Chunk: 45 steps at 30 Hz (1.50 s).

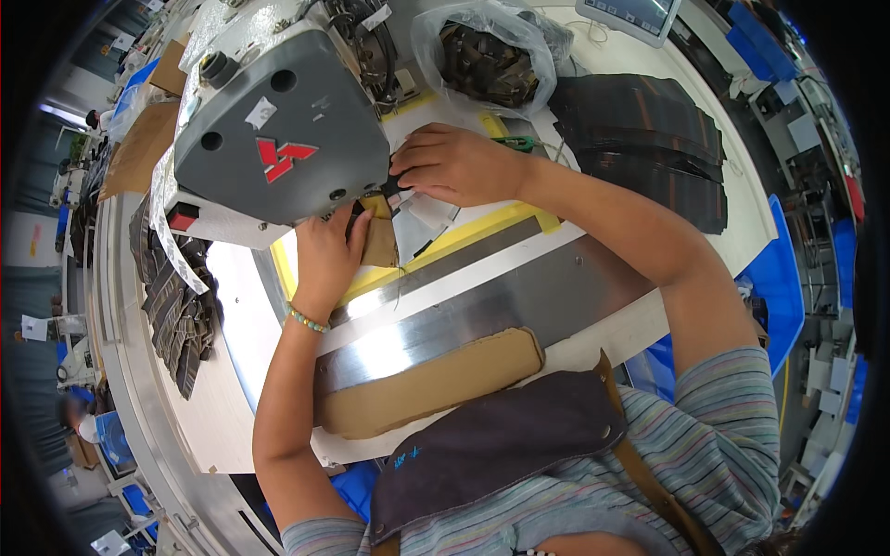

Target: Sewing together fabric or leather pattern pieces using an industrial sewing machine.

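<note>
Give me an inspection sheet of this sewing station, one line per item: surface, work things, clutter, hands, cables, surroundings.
Surface: white table with a steel plate and yellow edging.
Work things: tan piece under the grey sewing machine head.
Clutter: dark strips at left, dark stack at right, plastic bag of dark parts behind, tan pad at the near edge.
Hands: left hand presses on the tan piece; right hand rests by the needle area, fingers bent.
Cables: thin wires near the screen, far side.
Surroundings: blue bins at right, more workstations around.
</note>
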Motion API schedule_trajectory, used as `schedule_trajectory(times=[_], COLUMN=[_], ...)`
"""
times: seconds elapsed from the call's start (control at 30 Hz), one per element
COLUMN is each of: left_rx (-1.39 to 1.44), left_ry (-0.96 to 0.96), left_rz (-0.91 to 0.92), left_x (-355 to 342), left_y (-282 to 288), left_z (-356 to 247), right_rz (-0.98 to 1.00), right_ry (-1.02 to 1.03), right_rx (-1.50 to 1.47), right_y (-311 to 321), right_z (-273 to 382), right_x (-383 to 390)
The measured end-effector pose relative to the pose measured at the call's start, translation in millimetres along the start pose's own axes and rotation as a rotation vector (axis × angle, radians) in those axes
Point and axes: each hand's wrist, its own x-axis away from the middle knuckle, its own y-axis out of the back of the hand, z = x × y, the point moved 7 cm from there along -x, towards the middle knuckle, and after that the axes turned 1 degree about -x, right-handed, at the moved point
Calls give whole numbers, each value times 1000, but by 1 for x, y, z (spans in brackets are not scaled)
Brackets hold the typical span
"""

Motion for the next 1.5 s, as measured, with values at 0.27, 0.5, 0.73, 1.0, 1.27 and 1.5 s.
schedule_trajectory(times=[0.27, 0.5, 0.73, 1.0, 1.27, 1.5], left_rx=[10, 221, 545, 221, 289, 495], left_ry=[-80, 58, 554, 312, 241, 373], left_rz=[122, 120, 114, 3, -59, -2], left_x=[14, 17, 6, -4, -3, 1], left_y=[11, 17, -13, -11, -16, -19], left_z=[-24, -31, 5, -16, -15, -1], right_rz=[139, 142, 130, 204, 220, 232], right_ry=[118, -348, -91, -113, -114, -131], right_rx=[-105, 81, 64, 35, 33, 29], right_y=[-13, -4, -16, -20, -18, -20], right_z=[36, 30, 38, 35, 36, 36], right_x=[13, 23, 23, 22, 21, 23])
